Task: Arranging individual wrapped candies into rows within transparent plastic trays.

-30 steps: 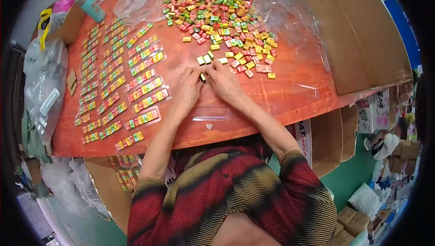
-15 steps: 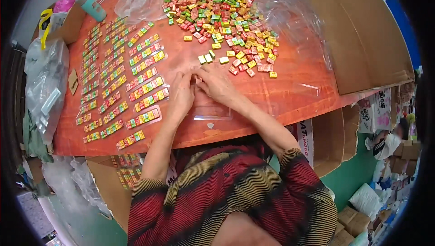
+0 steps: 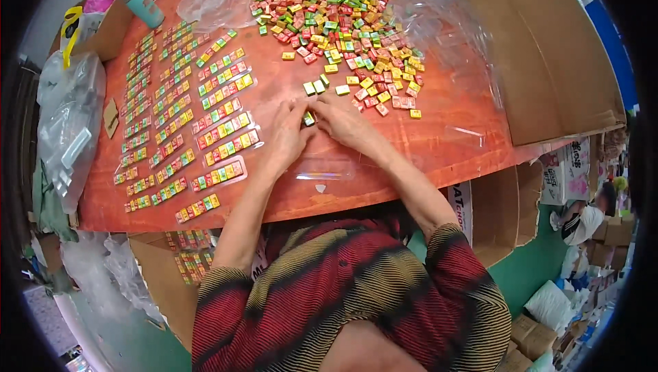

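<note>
My left hand (image 3: 288,132) and my right hand (image 3: 341,122) meet at the middle of the orange table (image 3: 384,159), fingertips nearly touching. Between them shows a small yellow-green box (image 3: 308,119), with the fingers of my left hand curled round it. My right hand's fingers are bent and pressed in beside the box; whether they grip anything is hidden. Just beyond the fingertips sit several loose small boxes (image 3: 319,87). Nearer to me lies a clear plastic tray (image 3: 322,174) between my forearms.
Rows of clear trays filled with small coloured boxes (image 3: 226,140) cover the left. A big heap of loose boxes (image 3: 329,8) lies at the back. Clear plastic film (image 3: 439,22) and a large cardboard box (image 3: 548,50) border the right; a light-blue bottle (image 3: 142,6) stands far left.
My hands have parted slightly at the fingertips, and the small yellow-green box between them has come into sight. The whole view has shifted a little; the filled rows look the same.
</note>
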The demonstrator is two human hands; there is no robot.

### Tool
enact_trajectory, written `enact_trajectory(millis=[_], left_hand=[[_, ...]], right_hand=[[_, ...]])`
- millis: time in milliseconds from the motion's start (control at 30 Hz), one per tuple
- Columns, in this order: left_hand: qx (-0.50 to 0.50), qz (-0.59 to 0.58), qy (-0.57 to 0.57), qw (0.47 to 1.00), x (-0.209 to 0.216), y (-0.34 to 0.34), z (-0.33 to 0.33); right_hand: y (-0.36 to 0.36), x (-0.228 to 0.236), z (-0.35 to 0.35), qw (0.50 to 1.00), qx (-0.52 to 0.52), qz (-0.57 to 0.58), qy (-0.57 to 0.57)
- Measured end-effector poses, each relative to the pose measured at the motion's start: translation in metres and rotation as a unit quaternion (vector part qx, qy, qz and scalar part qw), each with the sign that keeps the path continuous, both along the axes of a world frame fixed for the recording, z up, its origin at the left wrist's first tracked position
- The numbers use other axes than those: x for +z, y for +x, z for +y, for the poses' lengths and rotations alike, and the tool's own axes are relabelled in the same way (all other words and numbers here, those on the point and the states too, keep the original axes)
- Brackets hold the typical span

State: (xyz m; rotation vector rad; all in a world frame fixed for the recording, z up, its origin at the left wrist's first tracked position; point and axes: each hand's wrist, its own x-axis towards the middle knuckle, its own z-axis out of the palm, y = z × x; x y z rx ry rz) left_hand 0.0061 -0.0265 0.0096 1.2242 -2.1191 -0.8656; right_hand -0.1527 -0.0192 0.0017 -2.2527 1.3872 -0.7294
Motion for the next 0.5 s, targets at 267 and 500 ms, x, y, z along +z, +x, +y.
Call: enact_trajectory(millis=[267, 500], left_hand=[[0.011, -0.038, -0.067, 0.997, -0.011, -0.016, -0.004], [-0.011, -0.068, -0.112, 0.991, -0.013, -0.036, 0.000]], right_hand=[[-0.037, 0.023, 0.034, 0.980, -0.198, 0.002, -0.021], [-0.035, 0.002, 0.032, 0.970, -0.185, 0.137, -0.076]])
